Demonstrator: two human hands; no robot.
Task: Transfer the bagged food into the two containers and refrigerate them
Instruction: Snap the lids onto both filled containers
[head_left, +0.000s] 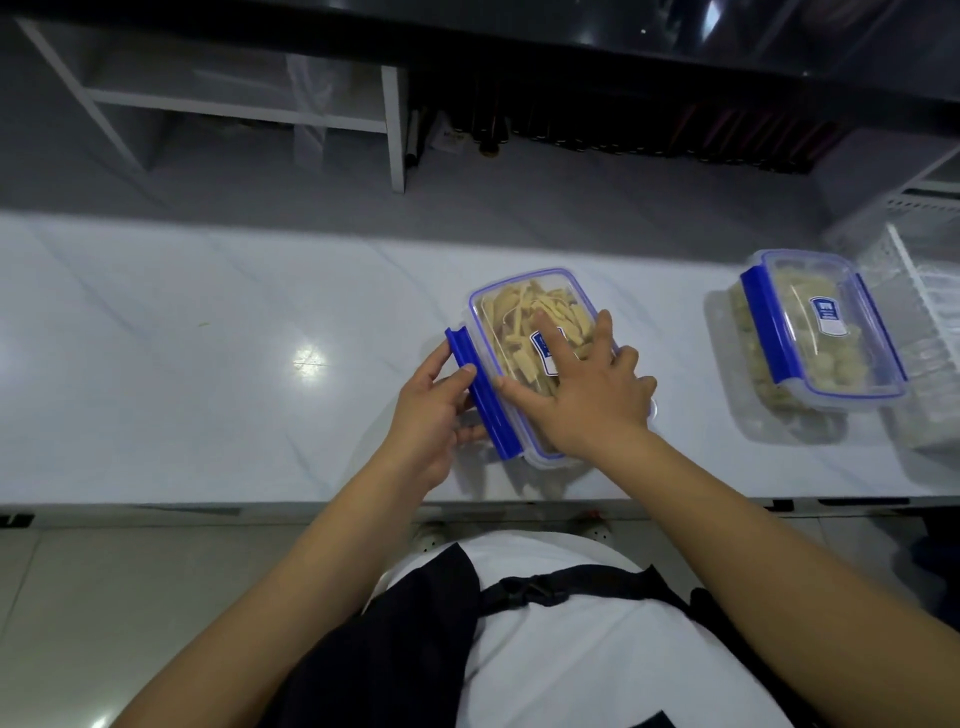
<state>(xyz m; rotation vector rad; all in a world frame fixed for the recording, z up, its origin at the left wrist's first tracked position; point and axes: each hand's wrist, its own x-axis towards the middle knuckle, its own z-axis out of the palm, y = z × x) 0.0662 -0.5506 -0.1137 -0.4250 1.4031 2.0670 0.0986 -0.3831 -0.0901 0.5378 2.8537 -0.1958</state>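
Observation:
A clear container with a blue-rimmed lid (511, 312) sits on the white counter in front of me, filled with pale yellow strips of food. My right hand (587, 384) lies flat on its lid, fingers spread. My left hand (434, 410) grips the blue side clasp (480, 395), which sticks out from the container's left side. A second clear container (815, 332) stands to the right with its lid on, its blue clasps folded down, and pale round pieces inside.
The white marble-look counter (208, 338) runs the width of the view, its front edge near my body. A clear plastic rack or basket (919, 291) stands at the far right. Behind the counter are white shelves (234, 104) and a dark row of bottles.

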